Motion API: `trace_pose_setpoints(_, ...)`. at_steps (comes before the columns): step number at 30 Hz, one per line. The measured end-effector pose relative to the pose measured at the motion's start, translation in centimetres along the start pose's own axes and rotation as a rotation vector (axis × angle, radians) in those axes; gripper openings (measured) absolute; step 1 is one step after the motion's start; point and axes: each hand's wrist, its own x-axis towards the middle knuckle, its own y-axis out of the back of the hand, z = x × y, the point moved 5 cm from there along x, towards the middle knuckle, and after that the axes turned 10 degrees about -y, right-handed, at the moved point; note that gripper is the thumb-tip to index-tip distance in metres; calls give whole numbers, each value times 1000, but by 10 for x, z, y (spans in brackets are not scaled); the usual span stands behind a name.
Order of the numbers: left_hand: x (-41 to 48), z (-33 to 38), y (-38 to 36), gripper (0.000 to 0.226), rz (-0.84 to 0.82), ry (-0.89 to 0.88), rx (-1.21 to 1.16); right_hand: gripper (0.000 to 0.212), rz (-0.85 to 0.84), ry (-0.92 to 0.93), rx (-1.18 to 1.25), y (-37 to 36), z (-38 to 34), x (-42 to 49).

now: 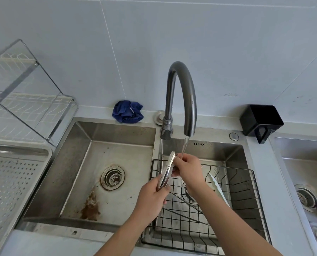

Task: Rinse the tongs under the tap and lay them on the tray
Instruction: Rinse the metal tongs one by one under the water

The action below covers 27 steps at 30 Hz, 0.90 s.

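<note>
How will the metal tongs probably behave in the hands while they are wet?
The tongs look like polished steel under running water, so probably slippery. They seem rigid, likely not floppy. The left hand grips the handle end and the right hand the toothed tip, which should steady them.

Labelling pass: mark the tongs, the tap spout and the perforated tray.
tongs [166, 173], head view, middle of the metal arms between the hands
tap spout [189, 131], head view, outlet end above the stream
perforated tray [10, 180], head view, bare holed floor
</note>
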Motion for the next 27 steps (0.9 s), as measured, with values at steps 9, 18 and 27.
trace_pose_setpoints(9, 0, -2, 1, 26, -6, 20, 18, 40, -65, -4, 55, 5, 0, -2)
trace_pose_setpoints(18, -2, 6, 6, 11, 38, 46, -107, 17, -153, -19, 255, 4, 8, -3)
trace_pose_setpoints(27, -3, 7, 3, 27, 86, 163, -395, 26, -353, -104, 553, -4, 11, -9)
